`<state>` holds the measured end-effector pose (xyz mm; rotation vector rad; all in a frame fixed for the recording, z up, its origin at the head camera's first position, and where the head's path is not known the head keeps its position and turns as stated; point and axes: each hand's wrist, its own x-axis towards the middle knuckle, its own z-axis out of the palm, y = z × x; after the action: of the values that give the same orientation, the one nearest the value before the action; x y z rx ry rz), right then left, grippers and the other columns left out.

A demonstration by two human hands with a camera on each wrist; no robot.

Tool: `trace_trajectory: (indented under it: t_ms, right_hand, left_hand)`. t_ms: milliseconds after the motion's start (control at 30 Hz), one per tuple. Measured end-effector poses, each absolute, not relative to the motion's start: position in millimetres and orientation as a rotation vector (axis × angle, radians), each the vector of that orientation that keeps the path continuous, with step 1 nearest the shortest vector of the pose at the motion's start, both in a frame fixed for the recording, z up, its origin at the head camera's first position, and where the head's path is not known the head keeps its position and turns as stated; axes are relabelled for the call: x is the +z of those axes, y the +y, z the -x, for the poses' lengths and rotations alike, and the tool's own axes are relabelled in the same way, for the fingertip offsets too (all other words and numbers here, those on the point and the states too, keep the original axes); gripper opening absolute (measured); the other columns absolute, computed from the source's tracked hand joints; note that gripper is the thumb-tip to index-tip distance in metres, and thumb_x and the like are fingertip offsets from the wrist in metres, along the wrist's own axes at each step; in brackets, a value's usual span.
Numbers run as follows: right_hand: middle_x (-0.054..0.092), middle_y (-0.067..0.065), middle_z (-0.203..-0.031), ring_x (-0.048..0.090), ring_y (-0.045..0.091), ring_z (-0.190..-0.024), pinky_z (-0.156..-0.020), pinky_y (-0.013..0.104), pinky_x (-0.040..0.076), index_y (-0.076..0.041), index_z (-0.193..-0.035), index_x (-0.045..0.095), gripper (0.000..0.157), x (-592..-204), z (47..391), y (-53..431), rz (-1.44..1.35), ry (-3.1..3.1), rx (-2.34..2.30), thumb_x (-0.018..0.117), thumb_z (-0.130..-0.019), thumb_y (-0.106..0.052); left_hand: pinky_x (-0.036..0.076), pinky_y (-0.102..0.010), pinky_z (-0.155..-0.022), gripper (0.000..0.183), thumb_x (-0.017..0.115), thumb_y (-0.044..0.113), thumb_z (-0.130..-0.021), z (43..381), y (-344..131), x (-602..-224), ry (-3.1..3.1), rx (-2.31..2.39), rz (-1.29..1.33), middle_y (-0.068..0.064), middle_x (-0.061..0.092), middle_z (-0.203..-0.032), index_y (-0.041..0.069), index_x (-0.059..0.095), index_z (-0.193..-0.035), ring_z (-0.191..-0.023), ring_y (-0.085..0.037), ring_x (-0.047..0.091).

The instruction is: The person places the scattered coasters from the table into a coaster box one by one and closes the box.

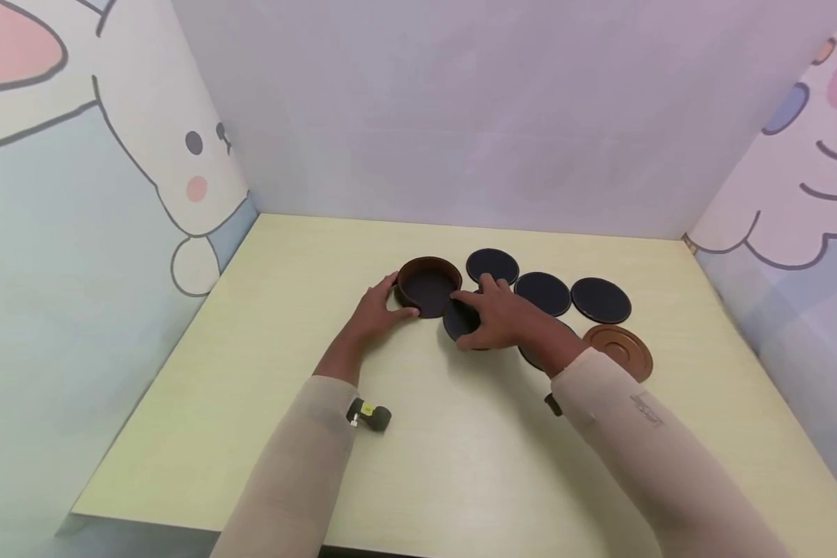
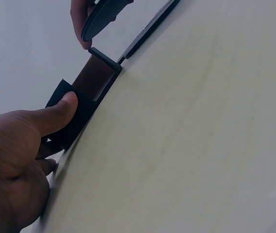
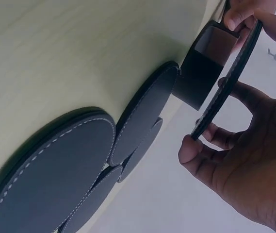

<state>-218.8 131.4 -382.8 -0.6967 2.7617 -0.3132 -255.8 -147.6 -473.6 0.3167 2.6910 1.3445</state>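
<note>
Near the middle of the pale worktop (image 1: 251,387), the left hand (image 1: 375,311) grips a round, open-topped case (image 1: 428,263) from its left side, the thumb bent against the near wall. The case stands upright, dark outside and brown within, with a gap cut in its wall.

Just to the right of the case, the right hand (image 1: 500,314) pinches a black disc (image 3: 227,80) by its rim, thumb and fingers spread across it. That disc is off the worktop and tilted; whether it touches the case is hard to tell.

Further right lie four flat black discs (image 1: 542,294), close together and stitched round the edge in pale thread; the nearest is partly hidden by the right forearm. Beside them, also partly under that arm, is a brown disc (image 1: 628,355) with raised rings.

Both arms wear beige sleeves (image 1: 289,465), and a small black device (image 1: 373,416) sits at the left cuff. Cartoon figures (image 1: 195,182) cover the side walls (image 1: 63,310).
</note>
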Motion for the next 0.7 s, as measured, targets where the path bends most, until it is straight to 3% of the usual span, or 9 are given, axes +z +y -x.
trace_trajectory:
  t_ms: [167, 400, 700]
  right_hand:
    - [0.041, 0.02, -0.136, 0.042, 0.036, -0.114, -0.08, 0.048, 0.055, -0.025, -0.168, 0.046, 0.088, -378, 224, 122, 0.669, 2.777, -0.311, 0.074, -0.089, -0.055]
    - [0.038, 0.02, -0.15, 0.04, 0.04, -0.13, -0.093, 0.06, 0.058, -0.026, -0.17, 0.04, 0.09, -376, 236, 106, 0.604, 2.752, -0.355, 0.072, -0.092, -0.057]
    - [0.035, 0.023, -0.159, 0.039, 0.043, -0.137, -0.106, 0.066, 0.053, -0.026, -0.173, 0.035, 0.093, -376, 262, 88, 0.499, 2.732, -0.386, 0.068, -0.095, -0.063]
  left_hand:
    - [0.009, -0.057, -0.143, 0.095, 0.082, 0.041, -0.099, 255, -149, -474, 2.692, 1.344, -0.318, -0.012, 0.033, -0.18, 0.015, 0.029, -0.174, -0.171, -0.036, 0.023]
    - [0.008, -0.056, -0.143, 0.095, 0.08, 0.042, -0.1, 257, -148, -475, 2.692, 1.306, -0.318, -0.013, 0.031, -0.181, 0.015, 0.027, -0.175, -0.171, -0.035, 0.021]
    - [0.007, -0.053, -0.144, 0.095, 0.08, 0.041, -0.101, 258, -149, -475, 2.697, 1.284, -0.318, -0.014, 0.029, -0.181, 0.013, 0.026, -0.175, -0.171, -0.034, 0.02]
